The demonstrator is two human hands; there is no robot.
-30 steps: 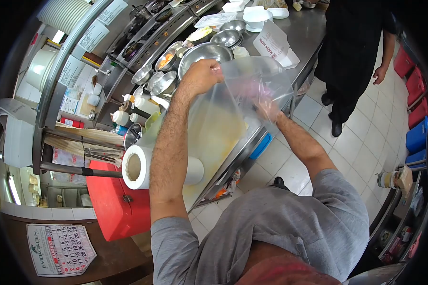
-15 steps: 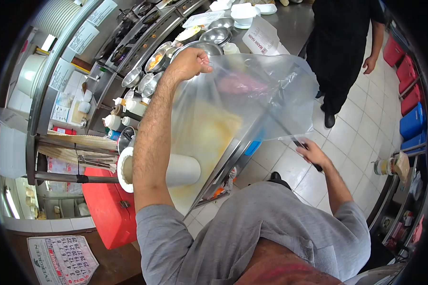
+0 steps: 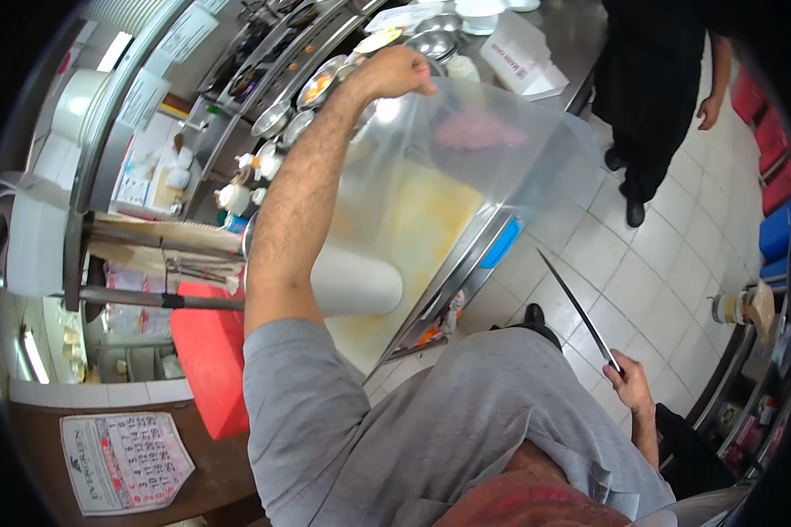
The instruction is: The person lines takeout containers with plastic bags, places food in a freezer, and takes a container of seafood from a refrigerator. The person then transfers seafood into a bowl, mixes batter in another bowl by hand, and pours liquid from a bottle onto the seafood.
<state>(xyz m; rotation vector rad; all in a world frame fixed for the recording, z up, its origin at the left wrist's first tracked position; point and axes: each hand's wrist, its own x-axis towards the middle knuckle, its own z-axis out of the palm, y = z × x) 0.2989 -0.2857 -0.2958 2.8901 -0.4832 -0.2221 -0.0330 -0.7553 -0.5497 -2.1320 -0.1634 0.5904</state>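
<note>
A wide sheet of clear plastic [image 3: 545, 145] hangs from my left hand [image 3: 400, 72], whose fingers are pinched on its upper edge. Behind the plastic, a pink piece of what looks like meat [image 3: 479, 132] shows over the counter. My right hand [image 3: 630, 382] is low at the right, wrapped round the dark handle of a long knife [image 3: 580, 309], its blade pointing up and left, apart from the plastic. Below my left forearm, a white roll [image 3: 356, 281] lies on the stained cutting board [image 3: 426, 224].
Metal bowls [image 3: 431, 44], a squeeze bottle [image 3: 462, 68] and a white printed box [image 3: 523, 57] stand at the back. Another person in black [image 3: 646, 88] stands beyond the counter. A red box [image 3: 209, 360] is at the left, and a blue object [image 3: 501, 244] at the counter edge.
My right hand was at the plastic, then drew away down and right with the knife, the blade now clear of the sheet. My left hand has risen slightly, still pinching the plastic.
</note>
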